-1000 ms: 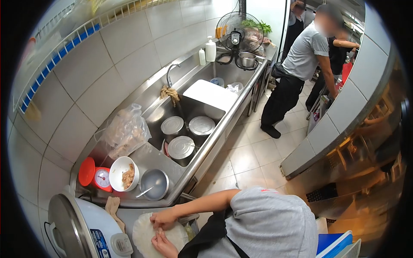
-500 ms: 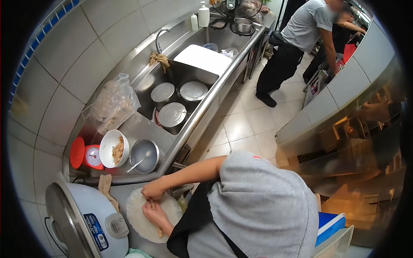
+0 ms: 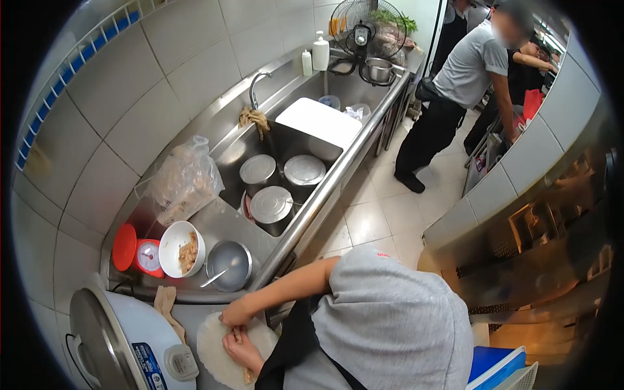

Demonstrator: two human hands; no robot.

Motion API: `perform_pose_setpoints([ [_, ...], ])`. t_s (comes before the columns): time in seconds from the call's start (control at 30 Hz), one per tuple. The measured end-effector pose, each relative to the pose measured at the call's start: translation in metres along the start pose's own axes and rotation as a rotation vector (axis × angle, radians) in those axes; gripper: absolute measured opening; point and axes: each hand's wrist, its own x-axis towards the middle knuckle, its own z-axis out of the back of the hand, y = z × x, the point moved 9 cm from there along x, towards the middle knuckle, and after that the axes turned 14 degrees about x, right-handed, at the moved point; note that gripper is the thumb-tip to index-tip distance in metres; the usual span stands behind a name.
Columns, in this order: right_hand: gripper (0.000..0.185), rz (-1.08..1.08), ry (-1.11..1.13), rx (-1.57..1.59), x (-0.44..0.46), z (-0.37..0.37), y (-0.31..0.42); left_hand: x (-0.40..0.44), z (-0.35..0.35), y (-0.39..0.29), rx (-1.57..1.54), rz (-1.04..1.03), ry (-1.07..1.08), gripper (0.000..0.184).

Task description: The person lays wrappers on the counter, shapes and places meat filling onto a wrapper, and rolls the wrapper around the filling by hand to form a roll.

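A pale, thin round sheet (image 3: 211, 348) lies on the metal counter at the bottom. My right hand (image 3: 236, 313) is over its upper part, fingers bent down and together; what they pinch is hidden. Just below it, my left hand (image 3: 243, 351) has its fingers closed on a light brown filling (image 3: 238, 334) on the sheet. More of this filling shows beneath the left wrist. Up and left of the hands, a white bowl (image 3: 170, 248) holds brown minced food (image 3: 188, 252), beside a metal bowl (image 3: 239, 276) with a spoon.
A large lidded cooker (image 3: 140, 318) and a cloth (image 3: 166, 304) flank the sheet. Behind are a red scale (image 3: 149, 255), a plastic bag (image 3: 185, 185), and a sink (image 3: 227, 156) with lidded pots (image 3: 272, 204). A co-worker (image 3: 465, 84) leans at the upper right; others stand behind.
The view has shifted down, then back up. My left hand has drawn in beneath the right, and filling now shows at its fingers and under its wrist.
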Motion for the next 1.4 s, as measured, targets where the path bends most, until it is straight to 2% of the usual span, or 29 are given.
perform_pose_setpoints([
  [0.4, 0.013, -0.276, -0.381, 0.366, -0.023, 0.020, -0.007, -0.001, 0.001, 0.003, 0.010, -0.003, 0.064, 0.023],
  [0.5, 0.009, -0.306, -0.557, 0.292, -0.020, 0.016, -0.013, 0.001, 0.000, 0.003, 0.042, 0.007, 0.057, 0.023],
  [0.7, 0.009, -0.365, -0.535, 0.423, -0.029, 0.020, -0.010, 0.003, 0.003, -0.005, 0.114, -0.009, 0.000, 0.022],
  [0.8, 0.009, -0.430, -0.424, 0.482, -0.032, 0.017, -0.004, 0.001, 0.002, -0.001, 0.113, -0.018, -0.010, 0.022],
  [0.97, 0.011, -0.318, -0.352, 0.347, -0.011, -0.009, -0.023, -0.019, 0.017, 0.019, 0.064, -0.029, -0.004, 0.022],
  [1.1, 0.012, -0.285, -0.306, 0.323, -0.017, 0.003, -0.005, -0.037, 0.008, 0.075, 0.027, -0.119, 0.016, 0.026],
  [1.17, 0.012, -0.033, -0.320, 0.166, -0.014, 0.010, 0.015, -0.054, 0.022, 0.077, -0.002, -0.165, 0.031, 0.023],
  [1.2, 0.013, 0.104, -0.317, 0.108, -0.015, 0.013, 0.028, -0.058, 0.030, 0.075, -0.071, -0.084, 0.000, 0.022],
  [1.3, 0.014, 0.185, -0.308, 0.273, -0.026, 0.017, 0.032, -0.073, 0.042, 0.075, -0.107, -0.070, 0.024, 0.025],
  [1.33, 0.019, 0.124, -0.249, 0.283, -0.027, 0.017, 0.027, -0.079, 0.045, 0.086, -0.107, 0.022, -0.004, 0.026],
  [1.4, 0.036, 0.164, -0.218, 0.350, -0.028, 0.017, 0.022, -0.090, 0.047, 0.103, -0.061, 0.112, -0.041, 0.030],
])
